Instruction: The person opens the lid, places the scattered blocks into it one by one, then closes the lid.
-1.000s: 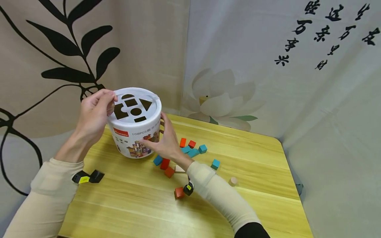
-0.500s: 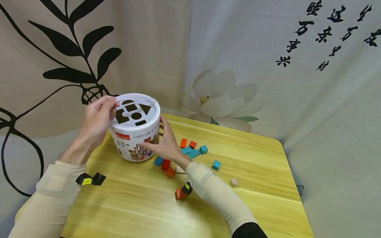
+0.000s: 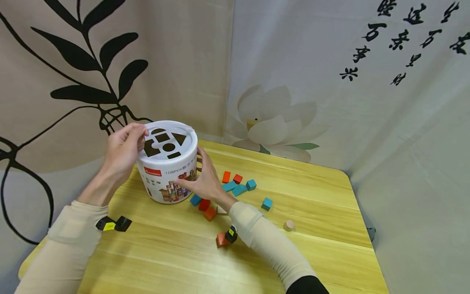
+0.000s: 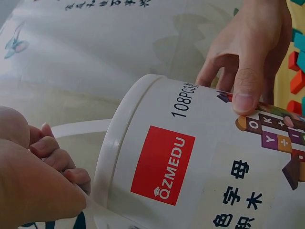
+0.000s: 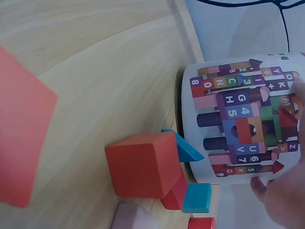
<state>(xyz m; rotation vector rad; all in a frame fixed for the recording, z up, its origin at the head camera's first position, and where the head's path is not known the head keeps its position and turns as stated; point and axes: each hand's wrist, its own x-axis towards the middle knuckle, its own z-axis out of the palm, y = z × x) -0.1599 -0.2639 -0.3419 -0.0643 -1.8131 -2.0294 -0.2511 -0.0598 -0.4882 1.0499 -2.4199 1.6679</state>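
A white block bucket [image 3: 156,185], printed with lettering and colourful pictures, stands upright at the table's left rear. Shaped holes pierce its lid [image 3: 148,157]. My left hand [image 3: 125,149] is curled at the lid's left edge. In the left wrist view, its fingers grip the bucket's white strap handle [image 4: 86,128]. My right hand [image 3: 207,175] holds the bucket's right side, thumb on the front and fingers reaching round behind. The right wrist view shows the printed side and the base edge near the table; whether they touch, I cannot tell.
Several red and blue blocks [image 3: 210,213] lie right of the bucket, some partly behind my right arm. A red cube [image 3: 222,240] sits nearer me, and a round wooden piece [image 3: 289,225] is farther right. Printed curtains [image 3: 279,61] stand behind the wooden table [image 3: 312,192].
The bucket has come down slightly and a little toward me, both hands moving with it. The loose blocks lie as before.
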